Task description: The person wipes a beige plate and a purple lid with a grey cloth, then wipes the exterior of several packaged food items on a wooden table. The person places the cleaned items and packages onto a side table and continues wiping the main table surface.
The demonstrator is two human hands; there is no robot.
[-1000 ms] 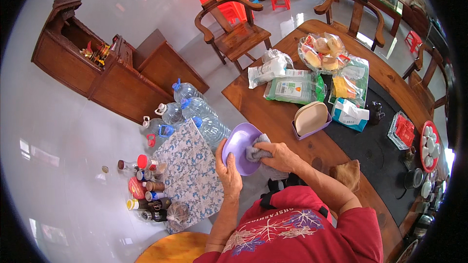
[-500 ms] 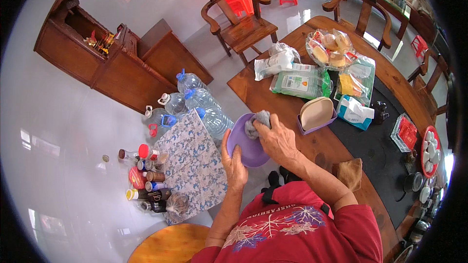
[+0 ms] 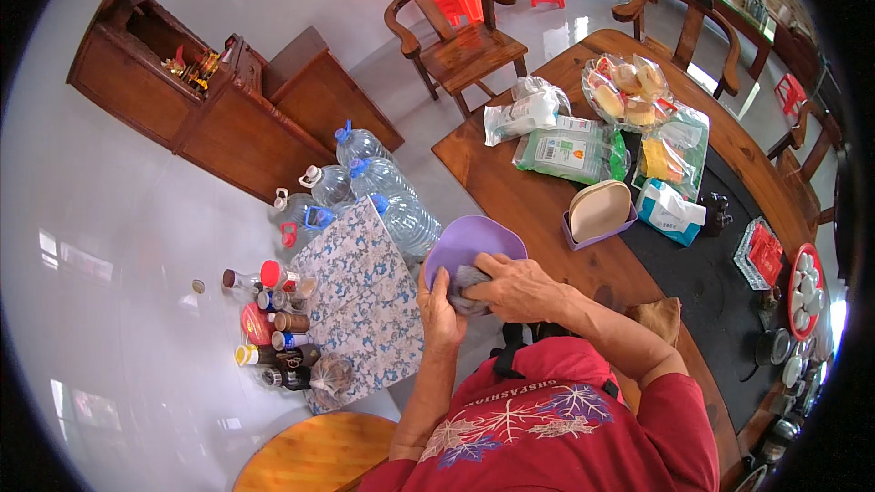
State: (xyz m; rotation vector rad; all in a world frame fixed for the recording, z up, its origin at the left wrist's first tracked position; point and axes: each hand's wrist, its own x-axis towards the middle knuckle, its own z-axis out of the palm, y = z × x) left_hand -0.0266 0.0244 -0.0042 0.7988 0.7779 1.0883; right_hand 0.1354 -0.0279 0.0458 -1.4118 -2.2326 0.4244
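Note:
A shallow purple bowl [image 3: 481,239] is held in front of my body, past the near-left edge of the wooden table. My left hand [image 3: 442,314] grips its left rim, thumb on the inner side. In my right hand [image 3: 521,287] is a bunched grey cloth [image 3: 469,290], pressed against the near part of the bowl's inside. The fingertips behind the bowl are hidden. On the table beyond my right hand, beige oval dishes [image 3: 600,210] stand in a purple container [image 3: 572,235].
The wooden table [image 3: 474,164] carries packaged goods [image 3: 570,148], a tissue pack [image 3: 672,211] and a brown cloth [image 3: 658,319]. Large water bottles [image 3: 406,223] stand left, beside a patterned small table [image 3: 351,310] with jars. A round wooden stool [image 3: 310,456] is at lower left.
My right hand has moved the grey cloth from the bowl's far side down to its near side. The bowl has turned and tipped slightly, and shifted a little rightward.

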